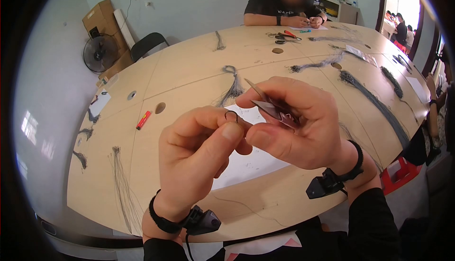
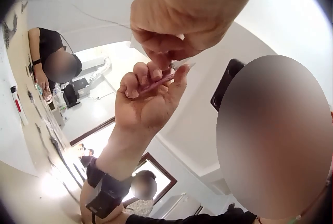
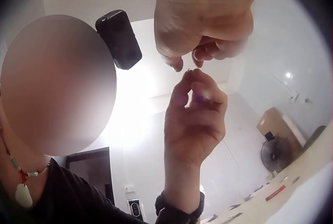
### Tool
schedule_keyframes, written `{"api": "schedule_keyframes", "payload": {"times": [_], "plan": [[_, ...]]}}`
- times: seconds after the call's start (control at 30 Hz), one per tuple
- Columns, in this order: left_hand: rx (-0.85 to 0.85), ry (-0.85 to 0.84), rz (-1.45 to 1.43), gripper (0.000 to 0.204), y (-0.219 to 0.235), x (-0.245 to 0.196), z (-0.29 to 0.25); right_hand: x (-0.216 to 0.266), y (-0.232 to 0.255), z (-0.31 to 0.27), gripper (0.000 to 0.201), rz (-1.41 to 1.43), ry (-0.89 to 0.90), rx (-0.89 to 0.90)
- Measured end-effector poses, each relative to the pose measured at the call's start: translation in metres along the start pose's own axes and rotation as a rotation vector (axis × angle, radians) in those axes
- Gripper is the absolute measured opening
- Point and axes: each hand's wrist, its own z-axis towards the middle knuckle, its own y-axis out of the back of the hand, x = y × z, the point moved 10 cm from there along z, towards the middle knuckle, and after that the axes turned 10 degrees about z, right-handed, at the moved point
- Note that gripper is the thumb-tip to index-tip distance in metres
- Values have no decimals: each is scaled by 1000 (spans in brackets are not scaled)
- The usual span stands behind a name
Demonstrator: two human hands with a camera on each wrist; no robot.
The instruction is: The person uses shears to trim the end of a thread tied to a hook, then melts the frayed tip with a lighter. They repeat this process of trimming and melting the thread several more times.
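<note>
**Here: two hands working a fine strand above the table**

Here I watch both hands raised above the near edge of the table (image 1: 142, 175). My left hand (image 1: 199, 159) pinches a thin dark loop (image 1: 232, 115) between thumb and forefinger, the other fingers curled under; holding it at the fingertips, I judge, keeps the strand taut and visible. My right hand (image 1: 296, 121) closes narrowly on a small flat dark card (image 1: 272, 110) with a slim needle-like tool (image 1: 258, 90) jutting up from the grip, placed just beside the loop so the two can meet. Both wrists are bent inward, palms half facing, fingertips almost touching. A white sheet (image 1: 246, 161) lies beneath them. Bundles of dark fibre (image 1: 234, 86) lie toward the middle of the table, and a red lighter (image 1: 143, 119) nearer the left edge.
</note>
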Motion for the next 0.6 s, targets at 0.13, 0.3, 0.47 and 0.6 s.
{"api": "schedule_keyframes", "payload": {"times": [0.13, 0.3, 0.47, 0.6], "plan": [[37, -37, 32, 8, -4, 2, 4, -10, 0, -1, 23, 20, -24, 12], [27, -112, 68, 8, -6, 0, 4, -2, -1, -2, 8, -67, 54, -33], [-12, -128, 85, 9, -5, -1, 4, 1, -4, -2, 11, -101, 105, 13], [-20, -76, 55, 11, -3, 4, 4, -1, -4, -2, 15, -121, 95, 62]]}}
